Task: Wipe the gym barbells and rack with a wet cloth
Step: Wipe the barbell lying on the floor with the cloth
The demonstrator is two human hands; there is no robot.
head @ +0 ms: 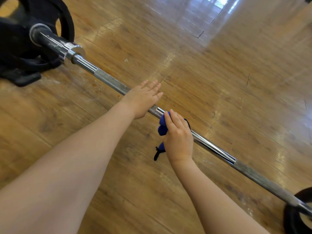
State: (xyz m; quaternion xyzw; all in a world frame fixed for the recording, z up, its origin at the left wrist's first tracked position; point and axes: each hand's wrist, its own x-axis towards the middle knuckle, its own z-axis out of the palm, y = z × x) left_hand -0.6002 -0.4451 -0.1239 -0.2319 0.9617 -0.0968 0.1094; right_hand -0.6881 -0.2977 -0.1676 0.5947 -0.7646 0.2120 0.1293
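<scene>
A chrome barbell [216, 150] runs diagonally from the upper left to the lower right, above a wooden floor. My left hand [143, 100] lies flat on the knurled part of the bar with its fingers straight. Just to its right, my right hand [179, 137] grips a blue cloth [163, 126] against the smooth middle of the bar. A black strap hangs from the cloth below my right hand. The bar's sleeve [55, 45] at the upper left carries black weight plates [55, 16].
Black plates and a black rack base [22, 78] fill the left edge. Another black plate [298, 217] sits at the bar's lower right end. Glossy wooden floor [219, 73] spreads all around, with bright window reflections at the top right.
</scene>
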